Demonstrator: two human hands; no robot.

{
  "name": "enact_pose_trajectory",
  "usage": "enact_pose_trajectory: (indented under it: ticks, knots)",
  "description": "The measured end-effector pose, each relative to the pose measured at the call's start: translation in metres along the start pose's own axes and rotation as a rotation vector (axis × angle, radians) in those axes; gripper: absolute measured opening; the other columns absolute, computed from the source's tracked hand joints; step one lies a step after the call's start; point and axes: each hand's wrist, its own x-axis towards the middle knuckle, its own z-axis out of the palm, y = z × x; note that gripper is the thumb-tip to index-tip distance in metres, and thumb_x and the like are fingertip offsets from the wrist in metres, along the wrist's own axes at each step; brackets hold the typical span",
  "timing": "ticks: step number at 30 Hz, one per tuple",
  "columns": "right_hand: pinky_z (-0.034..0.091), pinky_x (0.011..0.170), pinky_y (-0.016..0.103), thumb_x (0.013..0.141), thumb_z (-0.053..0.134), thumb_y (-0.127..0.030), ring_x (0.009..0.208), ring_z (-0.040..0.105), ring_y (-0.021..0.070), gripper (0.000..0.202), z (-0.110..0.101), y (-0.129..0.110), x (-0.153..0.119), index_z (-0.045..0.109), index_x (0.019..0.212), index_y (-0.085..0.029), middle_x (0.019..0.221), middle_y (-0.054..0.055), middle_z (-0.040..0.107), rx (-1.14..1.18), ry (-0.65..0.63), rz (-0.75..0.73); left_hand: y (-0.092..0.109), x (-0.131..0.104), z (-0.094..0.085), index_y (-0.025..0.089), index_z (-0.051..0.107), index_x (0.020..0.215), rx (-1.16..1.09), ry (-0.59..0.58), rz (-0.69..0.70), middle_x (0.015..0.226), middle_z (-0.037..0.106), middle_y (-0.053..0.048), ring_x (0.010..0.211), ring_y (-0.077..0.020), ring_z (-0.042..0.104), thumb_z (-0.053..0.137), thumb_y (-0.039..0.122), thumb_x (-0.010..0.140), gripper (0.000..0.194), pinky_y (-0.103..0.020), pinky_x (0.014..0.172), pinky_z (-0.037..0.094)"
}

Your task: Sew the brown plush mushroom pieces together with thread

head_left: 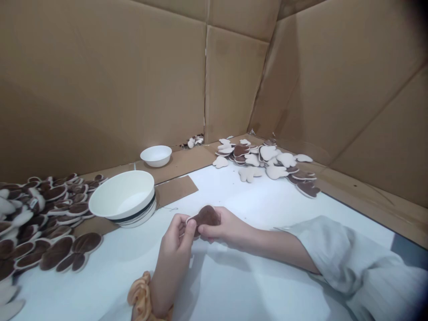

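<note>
A brown fabric cutout (207, 216) with a pale edge is held between both hands over the white tabletop. My left hand (180, 234), with an orange scrunchie (142, 294) at its wrist, pinches the piece's left end. From the other side my right hand (224, 225) grips it, thumb on the near face. My fingers cover part of its outline, so the full shape cannot be made out. The piece is apart from the table, and my sleeve (351, 258) is pushed up the right forearm.
A pile of brown, pale-edged pieces (56, 254) spreads over the left side. Nearby stand a large white bowl (122, 196) and a smaller white bowl (156, 156). More white and brown cutouts (269, 154) lie at the back right. Cardboard walls (133, 80) enclose the table.
</note>
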Motion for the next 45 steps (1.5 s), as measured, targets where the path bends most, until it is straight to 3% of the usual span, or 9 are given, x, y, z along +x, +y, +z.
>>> enact_pose_trajectory:
  ticks: [3, 10, 16, 22, 27, 31, 35, 40, 45]
  knots:
    - [0.030, 0.049, 0.020, 0.071, 0.056, -0.014, 0.051, 0.040, 0.0054, 0.008, 0.002, 0.000, 0.000, 0.049, 0.067, -0.014, 0.055, -0.005, 0.046, 0.008, 0.009, 0.007, 0.001, 0.000, 0.001, 0.019, 0.043, 0.070, -0.001, 0.006, -0.033, 0.050, 0.041, 0.006, 0.049, -0.0103, 0.042, 0.043, 0.041, 0.083, 0.026, -0.022, 0.051, 0.035]
    - [0.029, 0.049, 0.020, 0.064, 0.052, -0.009, 0.050, 0.039, 0.0058, 0.007, 0.002, 0.000, 0.000, 0.056, 0.068, -0.013, 0.051, -0.005, 0.044, 0.040, 0.095, 0.028, -0.001, -0.002, 0.005, 0.018, 0.043, 0.088, -0.043, -0.091, -0.054, 0.072, 0.059, -0.001, 0.064, -0.0137, 0.053, 0.049, 0.037, 0.081, 0.021, -0.024, 0.058, 0.039]
    - [0.026, 0.044, 0.020, 0.064, 0.045, -0.011, 0.042, 0.036, 0.0052, 0.009, 0.003, 0.001, -0.003, 0.049, 0.057, -0.014, 0.044, -0.004, 0.044, 0.086, 0.111, 0.058, 0.002, -0.008, 0.006, 0.020, 0.041, 0.077, -0.070, -0.091, -0.017, 0.077, 0.063, -0.003, 0.071, -0.0151, 0.057, 0.044, 0.035, 0.083, 0.016, -0.025, 0.067, 0.041]
    - [0.032, 0.036, 0.020, 0.062, 0.039, -0.014, 0.034, 0.045, 0.0086, 0.018, -0.002, 0.000, -0.001, 0.056, 0.063, -0.011, 0.044, 0.000, 0.054, 0.122, 0.064, 0.077, 0.010, -0.008, 0.003, 0.020, 0.041, 0.069, -0.067, -0.025, -0.039, 0.051, 0.046, 0.006, 0.048, -0.0101, 0.045, 0.051, 0.032, 0.077, 0.017, -0.021, 0.051, 0.036]
    - [0.038, 0.033, 0.021, 0.059, 0.038, -0.016, 0.034, 0.052, 0.0115, 0.022, -0.005, -0.005, 0.000, 0.058, 0.066, -0.010, 0.053, 0.004, 0.062, 0.187, 0.041, 0.106, 0.006, -0.004, 0.002, 0.019, 0.044, 0.074, -0.085, 0.033, -0.081, 0.057, 0.048, 0.004, 0.051, -0.0102, 0.046, 0.051, 0.032, 0.074, 0.015, -0.021, 0.051, 0.035]
    - [0.041, 0.032, 0.021, 0.060, 0.040, -0.016, 0.037, 0.055, 0.0131, 0.017, -0.007, -0.007, 0.002, 0.055, 0.065, -0.011, 0.053, 0.003, 0.061, 0.170, 0.058, 0.161, -0.003, -0.003, 0.000, 0.018, 0.046, 0.087, -0.027, -0.027, -0.087, 0.067, 0.053, 0.002, 0.057, -0.0117, 0.050, 0.047, 0.034, 0.078, 0.018, -0.022, 0.052, 0.035]
    - [0.042, 0.034, 0.020, 0.065, 0.036, -0.014, 0.039, 0.055, 0.0112, 0.022, -0.009, -0.004, 0.003, 0.055, 0.074, -0.011, 0.055, 0.002, 0.060, 0.087, 0.041, 0.163, -0.006, -0.005, -0.002, 0.019, 0.045, 0.095, 0.063, -0.088, -0.031, 0.071, 0.053, 0.001, 0.062, -0.0127, 0.052, 0.047, 0.038, 0.080, 0.025, -0.024, 0.057, 0.039]
    - [0.039, 0.036, 0.017, 0.075, 0.032, -0.012, 0.042, 0.051, 0.0080, 0.021, -0.007, -0.004, -0.002, 0.047, 0.090, -0.014, 0.057, -0.002, 0.053, -0.088, 0.041, 0.075, -0.002, -0.006, -0.003, 0.018, 0.046, 0.084, 0.073, -0.062, -0.025, 0.062, 0.055, 0.002, 0.057, -0.0127, 0.052, 0.043, 0.040, 0.083, 0.022, -0.024, 0.058, 0.040]
    - [0.036, 0.041, 0.015, 0.084, 0.038, -0.017, 0.047, 0.049, 0.0027, 0.032, -0.006, -0.006, -0.008, 0.032, 0.114, -0.025, 0.086, -0.001, 0.051, -0.261, 0.162, -0.070, 0.002, -0.005, -0.004, 0.019, 0.048, 0.075, 0.143, 0.034, -0.109, 0.057, 0.050, 0.003, 0.053, -0.0122, 0.046, 0.044, 0.042, 0.081, 0.024, -0.023, 0.053, 0.035]
